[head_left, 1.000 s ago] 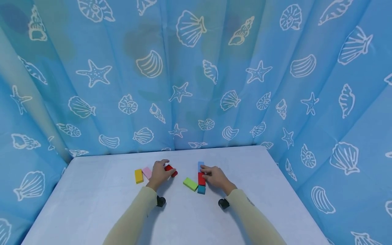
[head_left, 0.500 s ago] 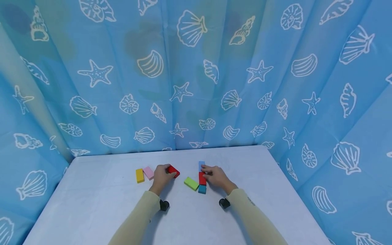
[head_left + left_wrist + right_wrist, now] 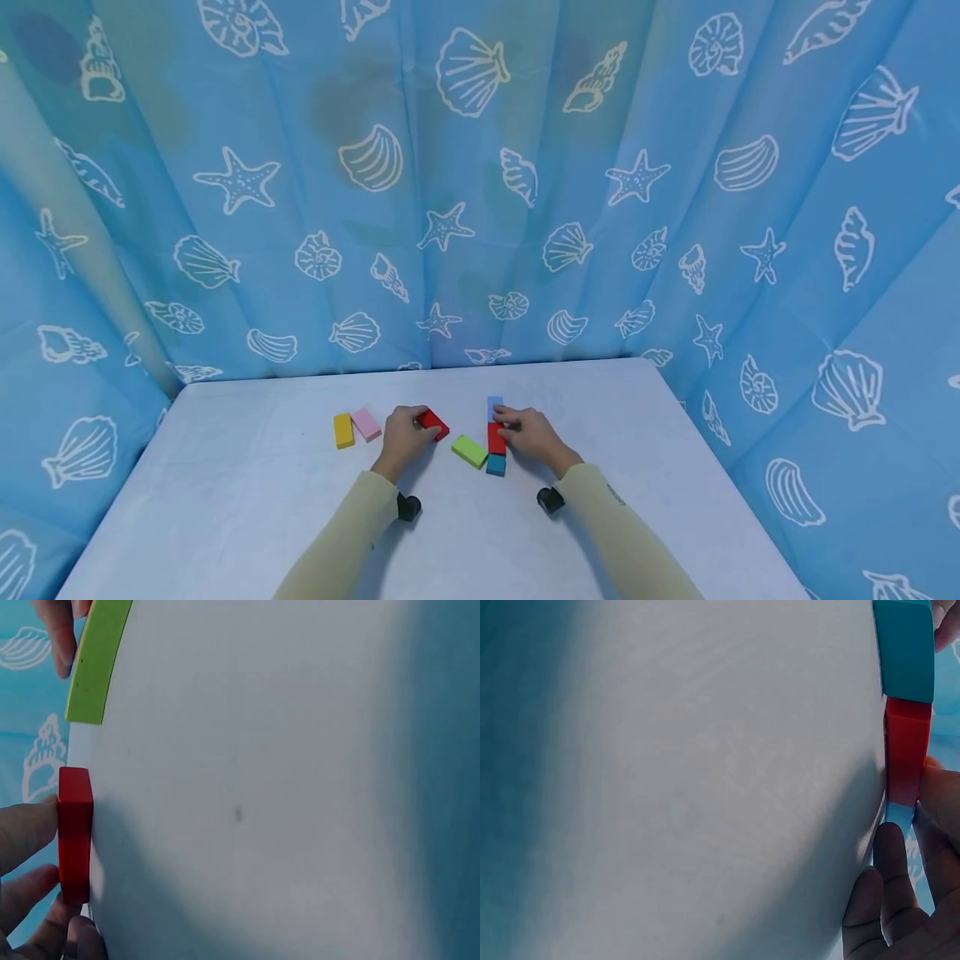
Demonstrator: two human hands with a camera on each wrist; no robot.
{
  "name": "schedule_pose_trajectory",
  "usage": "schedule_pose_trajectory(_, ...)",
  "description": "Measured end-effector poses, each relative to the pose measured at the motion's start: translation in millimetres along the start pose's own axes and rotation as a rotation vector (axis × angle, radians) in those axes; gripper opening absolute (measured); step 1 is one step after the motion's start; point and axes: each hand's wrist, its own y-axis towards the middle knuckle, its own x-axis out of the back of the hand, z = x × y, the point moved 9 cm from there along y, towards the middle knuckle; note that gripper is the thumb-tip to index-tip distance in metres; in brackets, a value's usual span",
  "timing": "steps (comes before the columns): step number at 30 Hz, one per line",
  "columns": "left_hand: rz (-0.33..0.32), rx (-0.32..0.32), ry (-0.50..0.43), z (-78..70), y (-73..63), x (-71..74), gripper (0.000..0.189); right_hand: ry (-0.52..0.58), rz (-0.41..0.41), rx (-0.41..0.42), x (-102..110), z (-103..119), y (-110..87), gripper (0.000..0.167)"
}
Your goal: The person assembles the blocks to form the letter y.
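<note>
My left hand (image 3: 402, 436) grips a red block (image 3: 432, 425) between thumb and fingers, tilted a little, near the middle of the table. The same red block (image 3: 75, 836) shows at the left edge of the left wrist view. To its right, a light blue block (image 3: 494, 406), a second red block (image 3: 497, 438) and a teal block (image 3: 496, 465) form a line. My right hand (image 3: 534, 433) holds that second red block, its thumb on the side and fingers by the light blue one. A lime green block (image 3: 469, 451) lies slanted, one corner at the line.
A yellow block (image 3: 343, 431) and a pink block (image 3: 367, 424) lie left of my left hand. The white table (image 3: 225, 500) ends at a blue shell-print curtain (image 3: 480, 192) behind and at the sides.
My left hand has moved right with its red block, away from the pink block and nearer the green one. The right hand and the line of blocks look unchanged.
</note>
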Motion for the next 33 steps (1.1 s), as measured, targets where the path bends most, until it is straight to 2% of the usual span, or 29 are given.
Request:
schedule_pose_trajectory(8,-0.015,-0.023,0.031,-0.4,1.3,-6.7,0.052,-0.001,0.0,0.005,0,0,1.0,0.038)
schedule_pose_trajectory(17,-0.017,-0.002,0.039,3.2,1.0,-10.1,0.052,-0.008,-0.001,-0.011,-3,-4,3.7,0.039)
schedule_pose_trajectory(25,-0.028,0.026,0.01,3.4,-0.5,-10.0,0.054,-0.006,0.0,-0.013,-2,-3,2.2,0.039)
schedule_pose_trajectory(33,-0.05,0.018,0.033,1.1,-3.5,-11.1,0.052,-0.006,0.0,-0.021,-3,-5,1.8,0.04)
